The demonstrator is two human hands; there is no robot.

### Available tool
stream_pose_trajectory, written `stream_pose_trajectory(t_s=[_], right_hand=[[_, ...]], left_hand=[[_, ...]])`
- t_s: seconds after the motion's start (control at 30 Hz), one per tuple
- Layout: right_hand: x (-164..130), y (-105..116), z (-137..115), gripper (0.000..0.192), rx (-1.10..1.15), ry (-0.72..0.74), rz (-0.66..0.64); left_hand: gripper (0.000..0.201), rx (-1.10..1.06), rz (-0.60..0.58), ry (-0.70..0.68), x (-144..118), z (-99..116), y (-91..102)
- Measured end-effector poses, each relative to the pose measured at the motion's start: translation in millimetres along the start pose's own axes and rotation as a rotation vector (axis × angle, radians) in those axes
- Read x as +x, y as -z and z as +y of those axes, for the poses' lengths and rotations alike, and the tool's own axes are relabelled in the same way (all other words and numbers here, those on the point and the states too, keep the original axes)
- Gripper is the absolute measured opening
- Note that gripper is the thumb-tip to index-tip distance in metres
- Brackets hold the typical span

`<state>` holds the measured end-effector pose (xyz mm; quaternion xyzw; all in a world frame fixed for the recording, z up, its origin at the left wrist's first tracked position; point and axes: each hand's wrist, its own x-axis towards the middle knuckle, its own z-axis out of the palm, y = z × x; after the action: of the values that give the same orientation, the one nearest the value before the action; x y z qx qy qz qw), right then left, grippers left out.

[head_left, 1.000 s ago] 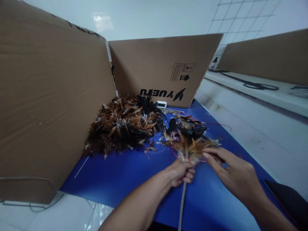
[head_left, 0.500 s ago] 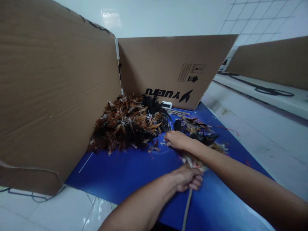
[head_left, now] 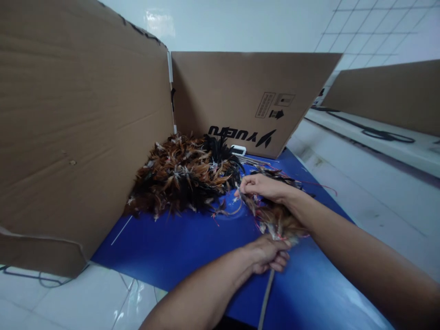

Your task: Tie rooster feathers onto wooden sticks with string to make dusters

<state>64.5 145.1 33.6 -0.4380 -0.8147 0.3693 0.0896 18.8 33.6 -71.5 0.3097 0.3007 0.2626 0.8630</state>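
Note:
My left hand (head_left: 270,255) is closed around a feather duster, where its brown feathers (head_left: 282,220) meet a thin grey stick (head_left: 265,300). The stick runs down toward the bottom edge, and bits of red string show by the fingers. Just beyond, my right hand (head_left: 263,187) is pinched on a small greyish-brown feather (head_left: 248,200) above the blue surface. To its left lies a big heap of brown and black feather bunches (head_left: 182,178). More loose feathers (head_left: 270,172) lie partly hidden behind my right hand.
A blue sheet (head_left: 192,250) covers the work surface. Cardboard panels stand on the left (head_left: 82,128) and at the back (head_left: 220,91). A small white device (head_left: 238,150) and thin sticks (head_left: 256,160) lie by the back panel. Scissors (head_left: 388,134) rest on a ledge at right.
My right hand has risen slightly and moved right from the surface, now with a feather at its fingertips. My left hand stays on the duster, whose feathers show more.

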Motion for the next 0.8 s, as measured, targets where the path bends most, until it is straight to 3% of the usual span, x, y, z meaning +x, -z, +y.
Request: stream_pose_trajectory(t_s=[0.1,0.2,0.33,0.43,0.63,0.8], right_hand=[[-20.0,9.3,-11.1,0.010,0.344,-0.002,0.071],[-49.1,23.7,-25.3,0.015,0.361,0.019,0.063],[-90.4,41.4,-37.4,0.028,0.207,-0.027,-0.213],[-106.4,41.0,-31.4,0.027,0.038,-0.037,-0.360],[-102.5,17.4,-0.7,0.022,-0.230,0.092,-0.343],[-95.0,7.1,7.0,0.020,-0.373,0.121,-0.316]], left_hand=[[0.024,0.022,0.020,0.041,-1.7,2.3,-1.2],[0.025,0.029,0.020,0.035,-5.0,5.9,-3.5],[0.025,0.024,-0.036,0.021,-8.0,9.0,-6.0],[0.023,0.036,-0.035,0.016,-8.5,8.7,-7.2],[0.027,0.075,0.014,-0.015,-10.7,6.0,-9.8],[0.026,0.106,0.002,-0.049,-9.8,4.3,-8.3]])
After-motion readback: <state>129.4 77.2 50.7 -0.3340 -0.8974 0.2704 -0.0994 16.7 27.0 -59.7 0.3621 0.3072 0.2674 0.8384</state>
